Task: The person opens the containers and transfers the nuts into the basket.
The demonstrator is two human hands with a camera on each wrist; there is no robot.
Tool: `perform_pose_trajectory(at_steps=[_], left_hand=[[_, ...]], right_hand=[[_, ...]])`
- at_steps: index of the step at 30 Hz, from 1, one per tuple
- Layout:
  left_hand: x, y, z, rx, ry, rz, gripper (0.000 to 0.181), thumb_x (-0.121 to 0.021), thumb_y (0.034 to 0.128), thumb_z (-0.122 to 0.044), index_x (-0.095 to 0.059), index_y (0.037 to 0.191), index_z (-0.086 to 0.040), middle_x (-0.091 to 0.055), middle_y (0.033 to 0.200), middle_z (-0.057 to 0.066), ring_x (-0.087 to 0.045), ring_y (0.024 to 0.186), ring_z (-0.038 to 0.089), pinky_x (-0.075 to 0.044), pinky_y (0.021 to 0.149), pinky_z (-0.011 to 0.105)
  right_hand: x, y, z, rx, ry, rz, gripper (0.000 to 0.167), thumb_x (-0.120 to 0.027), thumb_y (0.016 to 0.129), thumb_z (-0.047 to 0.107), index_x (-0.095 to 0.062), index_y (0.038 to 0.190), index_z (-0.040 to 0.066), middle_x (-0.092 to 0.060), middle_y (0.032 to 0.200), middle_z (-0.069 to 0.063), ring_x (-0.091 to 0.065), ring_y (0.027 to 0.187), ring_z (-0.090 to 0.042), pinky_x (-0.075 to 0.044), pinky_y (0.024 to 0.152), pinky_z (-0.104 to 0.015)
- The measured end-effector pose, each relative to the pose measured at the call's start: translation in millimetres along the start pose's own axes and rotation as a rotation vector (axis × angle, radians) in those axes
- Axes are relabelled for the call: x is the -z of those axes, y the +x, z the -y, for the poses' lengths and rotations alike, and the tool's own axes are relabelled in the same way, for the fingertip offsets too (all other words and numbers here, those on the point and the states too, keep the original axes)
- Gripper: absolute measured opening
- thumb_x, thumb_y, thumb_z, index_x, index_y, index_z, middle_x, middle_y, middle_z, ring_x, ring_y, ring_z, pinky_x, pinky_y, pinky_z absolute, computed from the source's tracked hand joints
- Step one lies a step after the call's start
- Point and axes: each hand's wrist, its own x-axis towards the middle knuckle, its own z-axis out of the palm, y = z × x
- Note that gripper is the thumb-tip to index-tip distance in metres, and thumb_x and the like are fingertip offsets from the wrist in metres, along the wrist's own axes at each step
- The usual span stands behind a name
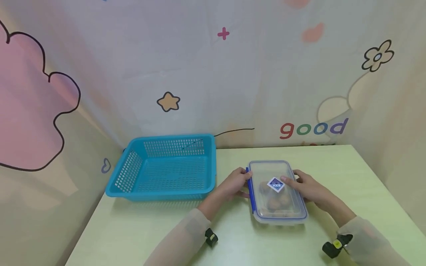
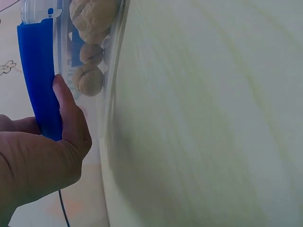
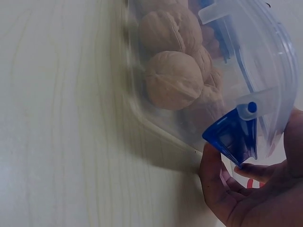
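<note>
A clear plastic food container (image 1: 266,170) with a blue-rimmed lid lies flat on the table, walnuts (image 3: 174,80) inside it. On its left side my left hand (image 1: 234,183) holds the edge, thumb near the lid. The left wrist view shows that hand pinching the long blue latch (image 2: 38,80), which stands along the wall. At the opposite side is my right hand (image 1: 307,186), its thumb over the lid by the diamond label (image 1: 276,184). A second blue latch (image 3: 234,135) juts outward in the right wrist view, with fingertips touching its end.
A blue perforated plastic basket (image 1: 176,173) stands on the table to the left of the container. Behind the pale wood-grain table (image 1: 233,240) hangs a printed cloth (image 1: 199,66), close to its back edge.
</note>
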Motion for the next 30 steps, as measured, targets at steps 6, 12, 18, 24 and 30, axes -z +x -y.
perform_pose_trajectory(at_steps=[6,12,18,24,30], left_hand=[[-1.3,-1.2,-7.7,0.026,0.047,0.002,0.032,-0.049,0.1143,-0.029,-0.052,0.13,-0.002,-0.063,0.108,0.013,-0.067,0.094,0.026,-0.065,0.071,0.041],[-3.0,-0.6,-11.9,0.036,0.059,0.004,0.028,-0.045,0.1154,-0.027,-0.051,0.125,-0.001,-0.062,0.103,0.015,-0.066,0.089,0.026,-0.065,0.07,0.041],[-2.6,-0.7,-10.7,0.054,0.034,-0.016,0.039,-0.037,0.1161,-0.021,-0.045,0.145,0.004,-0.061,0.111,0.017,-0.063,0.099,0.029,-0.062,0.082,0.049],[1.4,0.0,-10.8,0.057,0.037,-0.01,0.041,-0.037,0.1163,-0.02,-0.044,0.148,0.004,-0.061,0.113,0.015,-0.061,0.102,0.028,-0.061,0.081,0.046],[2.9,-1.2,-10.3,0.048,0.046,-0.012,0.036,-0.037,0.1162,-0.018,-0.048,0.142,0.005,-0.061,0.108,0.015,-0.062,0.098,0.027,-0.061,0.081,0.045]], right_hand=[[1,-1.6,2,0.007,0.021,0.002,0.091,-0.058,0.106,0.057,-0.019,0.162,-0.003,-0.05,0.143,-0.034,-0.065,0.112,-0.035,-0.061,0.091,-0.054],[2,0.1,0,0.003,0.028,-0.001,0.091,-0.059,0.105,0.057,-0.019,0.163,-0.002,-0.05,0.143,-0.034,-0.066,0.111,-0.035,-0.061,0.091,-0.053],[3,0.2,-6,0.016,0.056,0.024,0.09,-0.056,0.107,0.057,-0.018,0.165,-0.001,-0.043,0.152,-0.036,-0.061,0.122,-0.04,-0.056,0.1,-0.061],[4,1.0,-9,0.022,0.08,0.024,0.088,-0.055,0.107,0.057,-0.019,0.166,0.002,-0.041,0.153,-0.036,-0.061,0.122,-0.038,-0.055,0.101,-0.061],[3,0.8,-7,0.027,0.091,0.014,0.088,-0.056,0.107,0.056,-0.02,0.166,0.002,-0.046,0.149,-0.034,-0.063,0.117,-0.035,-0.057,0.098,-0.057]])
